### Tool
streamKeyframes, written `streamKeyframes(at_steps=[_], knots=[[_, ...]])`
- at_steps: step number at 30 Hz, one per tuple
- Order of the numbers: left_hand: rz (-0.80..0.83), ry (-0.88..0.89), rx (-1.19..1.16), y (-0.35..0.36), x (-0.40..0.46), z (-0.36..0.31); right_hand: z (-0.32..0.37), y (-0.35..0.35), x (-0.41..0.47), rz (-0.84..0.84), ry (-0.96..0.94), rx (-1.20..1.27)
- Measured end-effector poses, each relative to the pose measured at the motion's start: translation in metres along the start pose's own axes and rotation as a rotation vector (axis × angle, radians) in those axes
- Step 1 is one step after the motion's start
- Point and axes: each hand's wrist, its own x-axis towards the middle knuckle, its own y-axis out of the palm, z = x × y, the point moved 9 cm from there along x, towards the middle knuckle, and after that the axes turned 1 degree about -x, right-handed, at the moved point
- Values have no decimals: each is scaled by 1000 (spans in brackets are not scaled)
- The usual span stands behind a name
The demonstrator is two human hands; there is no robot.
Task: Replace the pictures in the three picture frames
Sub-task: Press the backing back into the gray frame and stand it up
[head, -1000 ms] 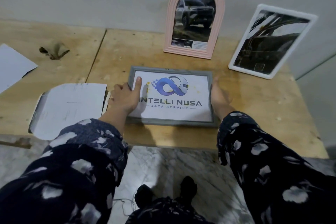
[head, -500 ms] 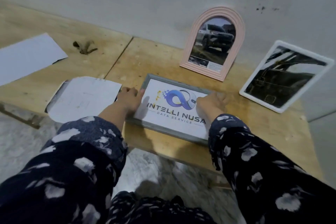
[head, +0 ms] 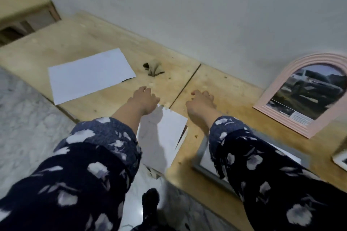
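My left hand (head: 143, 101) and my right hand (head: 201, 103) reach out over the wooden table (head: 216, 84), fingers loosely curled, holding nothing. The grey frame (head: 200, 157) lies flat near the table's front edge, mostly hidden under my right sleeve. A pink arched frame (head: 308, 97) with a car picture leans on the wall at right. A corner of the white frame (head: 340, 160) shows at the right edge. A white sheet (head: 90, 75) lies to the left beyond my left hand. A white cut-out sheet (head: 165, 137) lies between my forearms.
A small crumpled brown scrap (head: 153, 70) lies on the table just beyond my hands. A seam (head: 185, 85) runs between two table boards. The wall stands right behind. Marble floor (head: 24, 118) lies below at left. A lower wooden shelf (head: 22, 11) sits at far left.
Both hands have let go of the grey frame and moved left and forward over the table. The view has swung left, pushing the frames to the right edge.
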Motion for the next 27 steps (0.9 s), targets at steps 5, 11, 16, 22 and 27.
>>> streamKeyframes(at_steps=[5,11,16,22,27], knots=[[78,35,146,-14,50,25,86,18,58,-1,-185,101],[166,96,141,3,80,36,152,23,103,-64,-321,53],[141,104,186,11,78,42,177,34,124,-96,-367,86],[148,107,179,12,78,42,193,58,125,-134,-466,-258],[173,94,191,13,79,40,182,44,124,-122,-442,-30]])
